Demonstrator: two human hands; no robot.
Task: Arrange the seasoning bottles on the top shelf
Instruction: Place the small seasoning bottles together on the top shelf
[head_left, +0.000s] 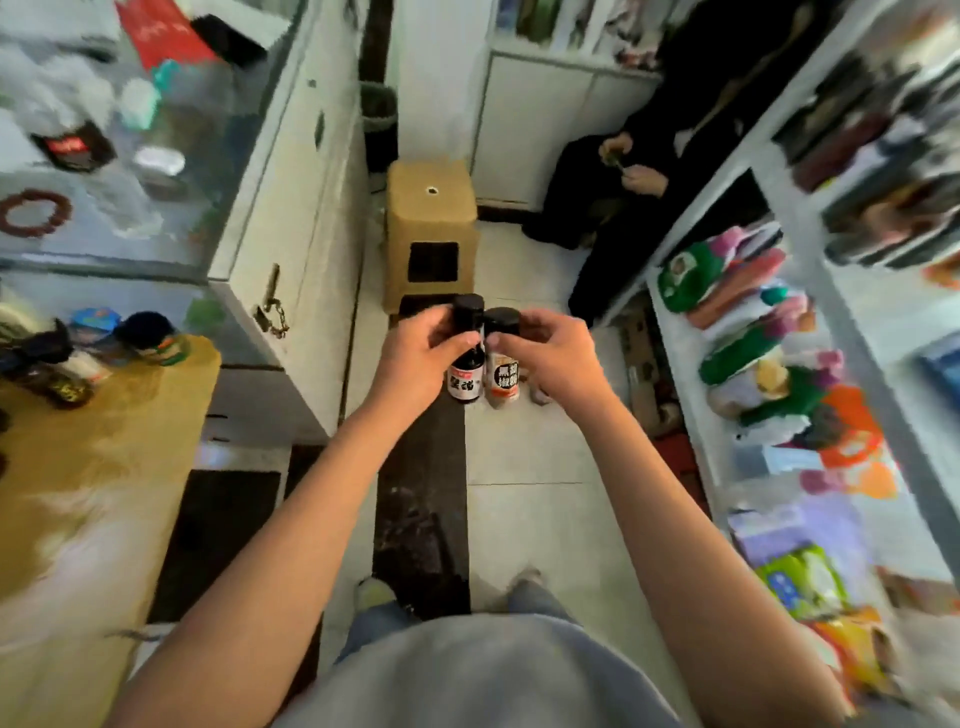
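Now mid-aisle | left hand (415, 358) fingers curled round dark sauce bottle (466, 353) | right hand (556, 358) fingers curled round pepper shaker (502, 364) | bottles touching, upright

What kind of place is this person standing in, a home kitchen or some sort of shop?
Most likely a small shop. White shelves on the right are packed with colourful packaged goods, a glass-topped display counter stands on the left, and each hand holds a black-capped seasoning bottle: dark one left, pale one right.
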